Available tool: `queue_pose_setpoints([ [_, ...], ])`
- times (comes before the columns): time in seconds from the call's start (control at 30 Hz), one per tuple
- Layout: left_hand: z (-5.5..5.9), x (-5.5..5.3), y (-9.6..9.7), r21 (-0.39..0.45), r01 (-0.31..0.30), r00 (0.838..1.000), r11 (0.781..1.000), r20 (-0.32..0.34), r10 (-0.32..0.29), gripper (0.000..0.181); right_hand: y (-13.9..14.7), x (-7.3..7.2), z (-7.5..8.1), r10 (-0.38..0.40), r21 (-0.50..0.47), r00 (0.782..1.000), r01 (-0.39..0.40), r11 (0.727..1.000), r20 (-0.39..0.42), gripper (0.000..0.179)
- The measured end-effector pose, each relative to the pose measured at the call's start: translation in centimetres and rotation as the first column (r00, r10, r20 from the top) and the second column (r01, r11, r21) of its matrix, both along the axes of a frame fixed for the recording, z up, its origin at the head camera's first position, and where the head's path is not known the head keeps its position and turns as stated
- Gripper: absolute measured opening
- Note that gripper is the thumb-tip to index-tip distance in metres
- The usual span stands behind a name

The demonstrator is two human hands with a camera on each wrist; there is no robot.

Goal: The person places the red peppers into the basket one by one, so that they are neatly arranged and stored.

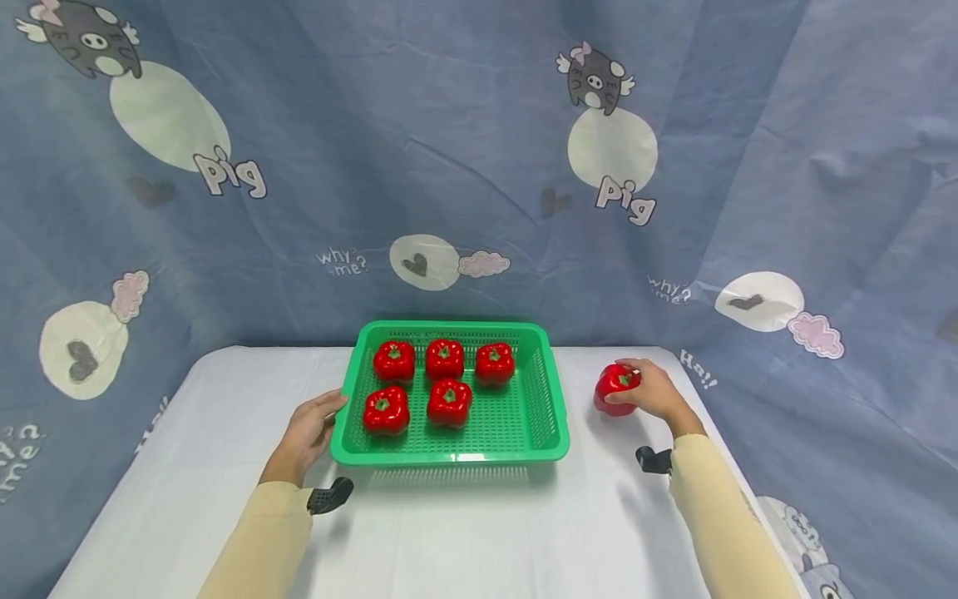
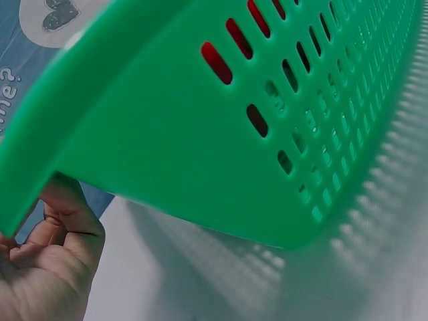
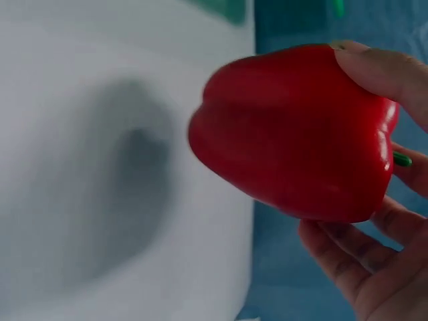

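Note:
A red bell pepper (image 1: 613,389) with a green stem is gripped by my right hand (image 1: 649,391) at the right of the table. In the right wrist view the thumb lies on one side of this pepper (image 3: 294,134) and the fingers on the other, with its shadow on the table apart from it. My left hand (image 1: 309,428) holds the left rim of a green plastic basket (image 1: 449,458). Several red bell peppers (image 1: 449,403) sit in the basket, stems up. In the left wrist view the left hand (image 2: 53,261) has its fingers under the basket's rim (image 2: 73,114).
The basket stands on a white table (image 1: 464,541), near its back edge. Behind and around the table hangs a blue cloth (image 1: 464,191) with pig prints. Bare basket floor (image 1: 509,424) shows at its right side.

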State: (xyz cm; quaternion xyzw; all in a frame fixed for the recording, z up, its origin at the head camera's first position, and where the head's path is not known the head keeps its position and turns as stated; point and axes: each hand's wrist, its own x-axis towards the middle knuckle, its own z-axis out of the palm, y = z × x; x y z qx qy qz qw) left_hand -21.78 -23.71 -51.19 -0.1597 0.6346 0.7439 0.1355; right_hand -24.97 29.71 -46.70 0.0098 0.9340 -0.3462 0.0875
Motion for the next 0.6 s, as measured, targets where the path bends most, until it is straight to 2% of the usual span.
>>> queue_pose_setpoints([
  [0.13, 0.1, 0.1, 0.0, -0.006, -0.007, 1.0, 1.0, -0.003, 0.007, 0.055, -0.8, 0.1, 1.0, 0.037, 0.002, 0.999, -0.037, 0.999, -0.002, 0.08],
  [0.33, 0.3, 0.1, 0.2, -0.011, -0.004, 1.0, 1.0, -0.001, 0.004, 0.056, -2.0, 0.4, 2.5, 0.094, 0.054, 0.994, -0.091, 0.994, -0.056, 0.079],
  [0.6, 0.2, 0.1, 0.0, -0.007, -0.011, 1.0, 1.0, 0.006, 0.011, 0.057, -3.3, 0.9, 4.0, 0.125, 0.072, 0.991, -0.121, 0.99, -0.052, 0.082],
])
